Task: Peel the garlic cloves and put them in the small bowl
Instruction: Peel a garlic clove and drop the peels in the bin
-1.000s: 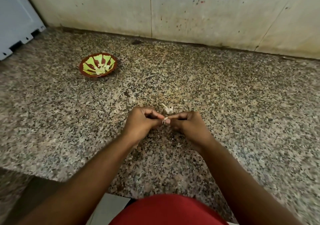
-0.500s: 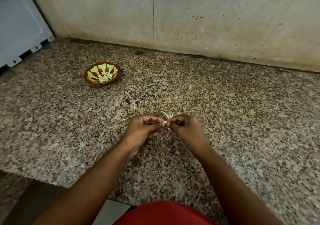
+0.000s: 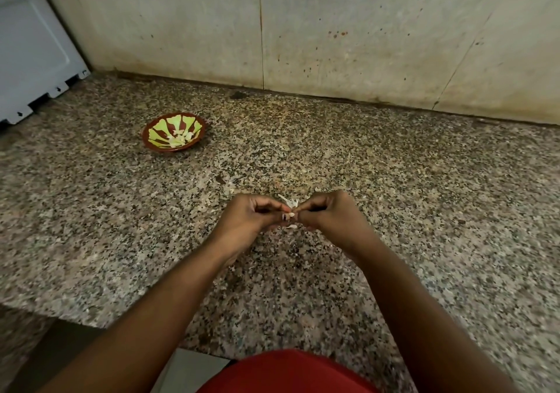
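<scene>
A small pale garlic clove (image 3: 290, 215) is pinched between the fingertips of my left hand (image 3: 248, 220) and my right hand (image 3: 328, 217), just above the granite counter (image 3: 424, 211). Both hands have curled fingers and meet at the clove. Thin white garlic skins (image 3: 289, 201) lie on the counter right behind my fingertips, and one scrap (image 3: 291, 226) lies under them. The small bowl (image 3: 154, 132), brown with green stripes, stands at the far left and holds several peeled garlic cloves (image 3: 179, 138).
A stained tiled wall (image 3: 333, 44) closes the back of the counter. A white appliance (image 3: 30, 44) stands at the far left corner. The counter's front edge (image 3: 91, 321) runs near my body, with a red garment (image 3: 288, 371) below.
The view has tilted up, showing more wall. My hands stay together on the clove, with their fingertips working slightly at it.
</scene>
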